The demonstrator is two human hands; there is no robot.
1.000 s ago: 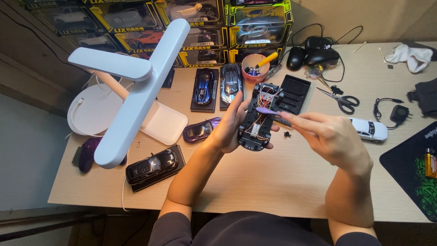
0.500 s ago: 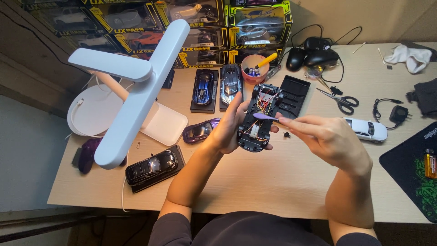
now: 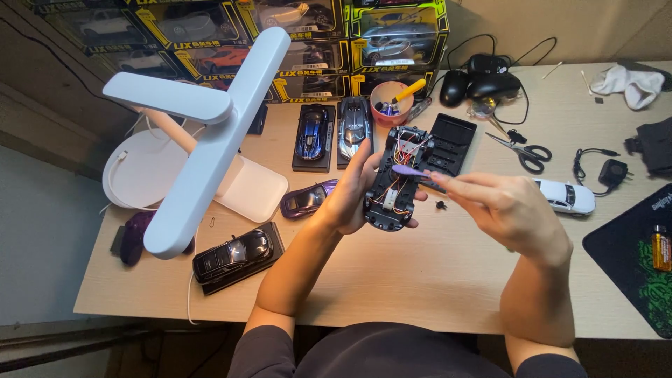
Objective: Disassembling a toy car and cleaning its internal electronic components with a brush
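One black toy-car chassis with exposed coloured wires sits above the worktop, long axis running 1 to 7 o'clock. Left hand fingers grip its side; right hand fingers pinch a thin purple tool touching it from 3 o'clock.

We cannot see our left hand's palm or most of its fingers, which lie behind the open toy car chassis at mid-frame. The wiring inside that chassis is too small for us to sort out. The purple tool disappears into our right hand, so its handle is hidden. At the right edge, the black mat and the dark cloth are cut off. The boxed cars along the top are cropped too.
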